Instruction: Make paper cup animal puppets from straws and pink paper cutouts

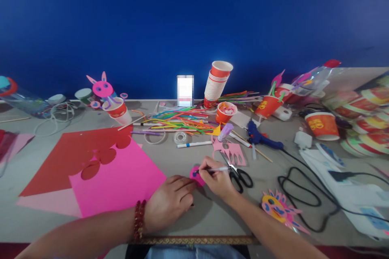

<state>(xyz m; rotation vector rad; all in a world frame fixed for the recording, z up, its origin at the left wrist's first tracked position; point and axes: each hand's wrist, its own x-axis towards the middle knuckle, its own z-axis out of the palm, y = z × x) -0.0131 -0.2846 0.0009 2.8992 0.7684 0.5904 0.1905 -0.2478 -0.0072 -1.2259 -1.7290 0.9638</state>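
Note:
My right hand [217, 177] is closed around a pen [219, 169]. Its tip meets a small bright-pink round cutout [199, 179], which carries a dark blue spot. With bent fingers, my left hand [170, 201] holds the left edge of that cutout against the table. Black-handled scissors [240, 177] lie just beyond my right hand, their blades partly under a cut-up light-pink sheet [233, 153]. Left of my hands, a bright-pink sheet [118, 182] overlaps a red sheet [57, 158] with rounded cuts along its edge.
Colourful pipe cleaners [176, 119], a tape roll [180, 137] and a marker [194, 144] lie behind. Stacked paper cups [216, 85] stand at the wall. To the right are a blue glue gun [263, 137], a looping black cord [299, 170] and a decorated face cutout [278, 208].

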